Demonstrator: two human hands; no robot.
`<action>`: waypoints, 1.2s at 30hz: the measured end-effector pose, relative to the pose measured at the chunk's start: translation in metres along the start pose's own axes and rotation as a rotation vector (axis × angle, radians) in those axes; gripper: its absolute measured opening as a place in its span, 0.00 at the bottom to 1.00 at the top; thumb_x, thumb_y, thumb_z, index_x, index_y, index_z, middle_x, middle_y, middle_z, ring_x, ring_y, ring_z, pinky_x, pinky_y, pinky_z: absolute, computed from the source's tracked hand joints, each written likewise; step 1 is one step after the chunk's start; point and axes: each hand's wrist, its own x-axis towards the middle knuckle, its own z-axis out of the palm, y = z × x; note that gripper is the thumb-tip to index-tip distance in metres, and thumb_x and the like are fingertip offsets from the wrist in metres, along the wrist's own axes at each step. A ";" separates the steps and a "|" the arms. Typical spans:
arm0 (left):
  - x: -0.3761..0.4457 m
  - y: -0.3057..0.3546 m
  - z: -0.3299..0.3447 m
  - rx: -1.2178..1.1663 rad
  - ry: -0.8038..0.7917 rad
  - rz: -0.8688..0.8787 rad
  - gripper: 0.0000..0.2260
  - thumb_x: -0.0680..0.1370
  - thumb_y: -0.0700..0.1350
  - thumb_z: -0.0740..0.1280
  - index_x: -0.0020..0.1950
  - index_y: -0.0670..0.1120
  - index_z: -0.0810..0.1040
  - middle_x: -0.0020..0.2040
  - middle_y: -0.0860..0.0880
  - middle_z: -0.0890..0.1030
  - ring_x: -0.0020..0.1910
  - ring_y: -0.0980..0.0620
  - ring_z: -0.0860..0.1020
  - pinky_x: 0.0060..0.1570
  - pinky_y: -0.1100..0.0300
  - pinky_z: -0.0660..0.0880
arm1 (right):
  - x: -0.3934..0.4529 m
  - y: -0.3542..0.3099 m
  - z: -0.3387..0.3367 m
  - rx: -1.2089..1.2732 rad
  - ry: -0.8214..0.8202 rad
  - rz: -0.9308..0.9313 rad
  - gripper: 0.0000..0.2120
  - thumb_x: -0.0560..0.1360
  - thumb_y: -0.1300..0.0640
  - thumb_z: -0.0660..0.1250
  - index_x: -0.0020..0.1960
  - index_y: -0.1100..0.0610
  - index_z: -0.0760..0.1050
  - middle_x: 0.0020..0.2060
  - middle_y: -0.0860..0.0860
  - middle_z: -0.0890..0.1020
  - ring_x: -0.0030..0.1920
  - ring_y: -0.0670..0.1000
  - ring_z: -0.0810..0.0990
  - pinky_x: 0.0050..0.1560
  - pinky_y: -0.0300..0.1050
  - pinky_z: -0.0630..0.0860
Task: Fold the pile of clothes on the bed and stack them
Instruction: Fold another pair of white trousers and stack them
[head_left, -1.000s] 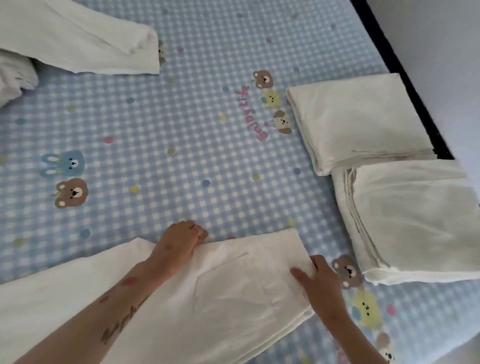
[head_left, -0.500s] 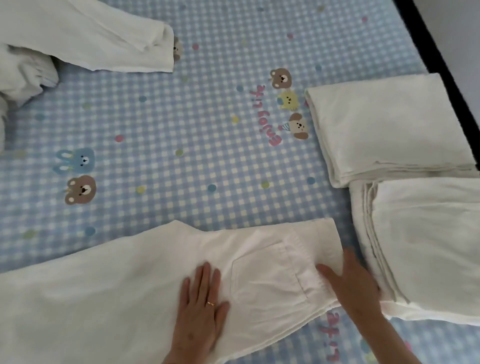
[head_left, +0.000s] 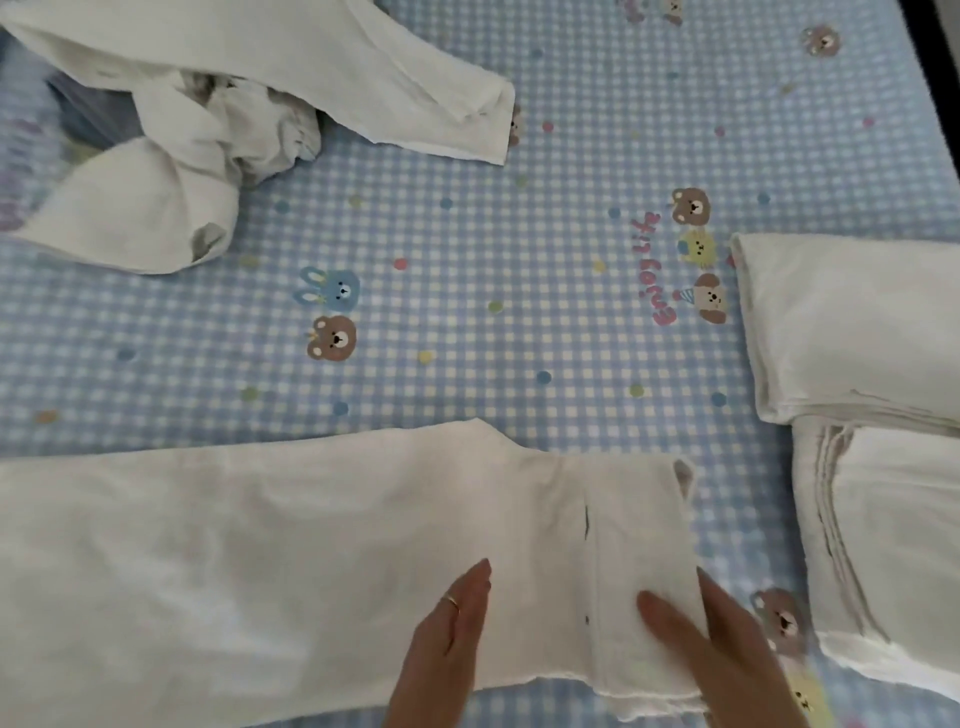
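A bed (head_left: 467, 322) in a blue-and-white checked sheet with cartoon bears, a rabbit and pink upside-down lettering I cannot read. White trousers (head_left: 260, 561) lie flat along its near edge; two folded stacks (head_left: 852, 332) sit right, a loose pile (head_left: 208, 119) far left. Both hands, left (head_left: 441, 654) and right (head_left: 727, 654), rest flat with straight fingers on the trousers, apart.

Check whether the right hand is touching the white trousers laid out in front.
Touching: the head view shows the right hand lying flat, fingers straight, on the waist end of the white trousers.
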 end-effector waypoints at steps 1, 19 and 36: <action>-0.004 0.017 -0.016 -0.156 0.059 -0.002 0.12 0.80 0.43 0.57 0.60 0.51 0.75 0.58 0.54 0.81 0.60 0.55 0.78 0.63 0.60 0.70 | -0.014 -0.006 0.028 -0.012 -0.037 -0.066 0.20 0.69 0.65 0.73 0.53 0.43 0.79 0.39 0.37 0.85 0.41 0.34 0.82 0.38 0.24 0.73; 0.084 -0.073 -0.217 0.120 0.270 -0.179 0.06 0.75 0.50 0.68 0.49 0.50 0.78 0.44 0.54 0.81 0.45 0.54 0.80 0.40 0.63 0.71 | 0.055 0.058 0.257 -1.100 -0.166 -0.471 0.36 0.78 0.37 0.50 0.74 0.48 0.31 0.73 0.50 0.28 0.75 0.52 0.30 0.72 0.63 0.38; -0.057 -0.197 -0.490 0.676 0.808 -0.461 0.31 0.75 0.44 0.69 0.75 0.40 0.60 0.75 0.36 0.58 0.74 0.36 0.57 0.70 0.43 0.57 | -0.002 -0.081 0.553 -1.154 -0.587 -1.103 0.28 0.83 0.54 0.50 0.78 0.54 0.41 0.78 0.52 0.42 0.77 0.52 0.42 0.76 0.49 0.42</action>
